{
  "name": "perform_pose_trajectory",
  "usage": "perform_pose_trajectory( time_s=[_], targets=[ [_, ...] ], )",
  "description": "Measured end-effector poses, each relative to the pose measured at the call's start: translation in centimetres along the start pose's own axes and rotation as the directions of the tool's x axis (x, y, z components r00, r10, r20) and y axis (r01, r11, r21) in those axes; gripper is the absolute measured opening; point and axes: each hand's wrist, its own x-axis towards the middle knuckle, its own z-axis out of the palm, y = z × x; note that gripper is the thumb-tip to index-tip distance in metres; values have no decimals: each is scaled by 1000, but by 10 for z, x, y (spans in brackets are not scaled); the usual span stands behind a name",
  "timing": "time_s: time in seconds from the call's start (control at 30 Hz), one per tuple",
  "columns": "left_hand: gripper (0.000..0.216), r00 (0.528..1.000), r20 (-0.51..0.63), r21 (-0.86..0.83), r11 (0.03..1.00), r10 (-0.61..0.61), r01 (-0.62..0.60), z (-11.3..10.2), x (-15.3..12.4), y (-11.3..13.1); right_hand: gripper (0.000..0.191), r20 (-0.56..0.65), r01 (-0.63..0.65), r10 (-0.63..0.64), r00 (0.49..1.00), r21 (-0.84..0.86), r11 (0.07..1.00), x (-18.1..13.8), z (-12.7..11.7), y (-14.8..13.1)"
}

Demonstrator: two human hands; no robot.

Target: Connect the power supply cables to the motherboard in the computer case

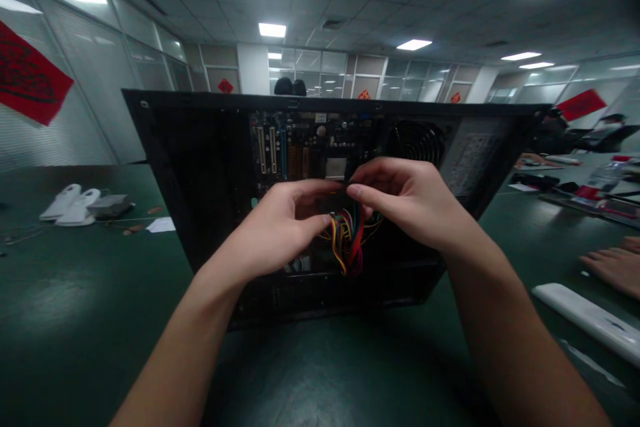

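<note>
— While the left hand (280,230) and right hand (407,203) pinch the coloured wires (347,243), mid-frame inside the open computer case (200,167), what could go wrong?
— A hard tug might snap a wire or hurt the board (310,140) behind.

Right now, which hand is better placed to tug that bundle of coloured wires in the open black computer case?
Probably the left hand: its fingers close on the bundle of yellow, red and black wires, while the right hand pinches just above it.
</note>
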Motion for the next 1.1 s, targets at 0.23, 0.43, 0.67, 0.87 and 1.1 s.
perform_pose_trajectory(
  time_s=[0.23,0.43,0.67,0.87,1.1],
  targets=[
    [46,999,-6,14,999,46,-46,-3,3,-8,32,-57,-39,42,997,60,997,11,9,7],
    [52,993,-3,132,985,116,-115,-7,2,-13,27,-97,23,-11,995,125,992,16,13,14],
    [58,980,27,377,905,199,-195,-12,-2,-10,25,-49,65,-59,997,128,990,14,15,14],
    [74,963,145,491,829,226,-268,-16,-2,-11,27,119,5,-28,993,189,982,12,15,14],
    [59,929,237,640,674,285,-370,-19,3,-16,38,169,56,-61,984,35,998,18,13,23]
  ],
)
